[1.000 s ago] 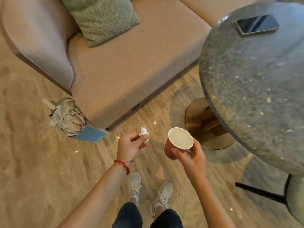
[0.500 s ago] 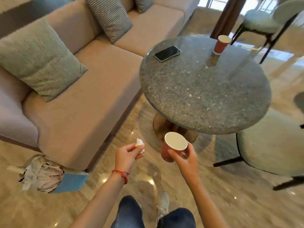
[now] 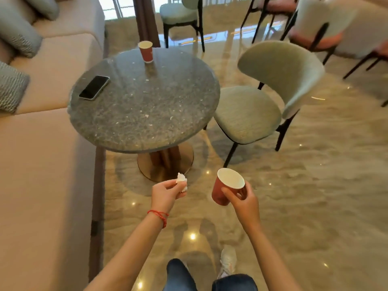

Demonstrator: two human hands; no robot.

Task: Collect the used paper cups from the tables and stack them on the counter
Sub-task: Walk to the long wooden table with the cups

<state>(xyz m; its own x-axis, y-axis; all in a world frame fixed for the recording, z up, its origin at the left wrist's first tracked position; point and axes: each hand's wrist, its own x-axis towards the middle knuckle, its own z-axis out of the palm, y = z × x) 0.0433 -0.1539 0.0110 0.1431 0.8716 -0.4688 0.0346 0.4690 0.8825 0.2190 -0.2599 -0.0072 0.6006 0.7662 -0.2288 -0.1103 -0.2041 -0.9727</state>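
My right hand [image 3: 244, 203] grips a red paper cup [image 3: 222, 190] with a white inside, tilted a little and held over the floor. My left hand [image 3: 165, 194] pinches a crumpled white tissue [image 3: 182, 182] between thumb and fingers. A second red paper cup [image 3: 146, 51] stands upright at the far edge of the round grey stone table [image 3: 144, 114], well ahead of both hands.
A black phone [image 3: 94, 87] lies on the table's left side. A beige sofa [image 3: 42, 143] with cushions runs along the left. A pale green chair [image 3: 258, 106] stands right of the table, with more chairs behind. Glossy marble floor [image 3: 315, 196] lies ahead and right.
The view has swung up and right from the sofa and floor to the whole table and chairs. Both hands keep their hold on the tissue and the cup.
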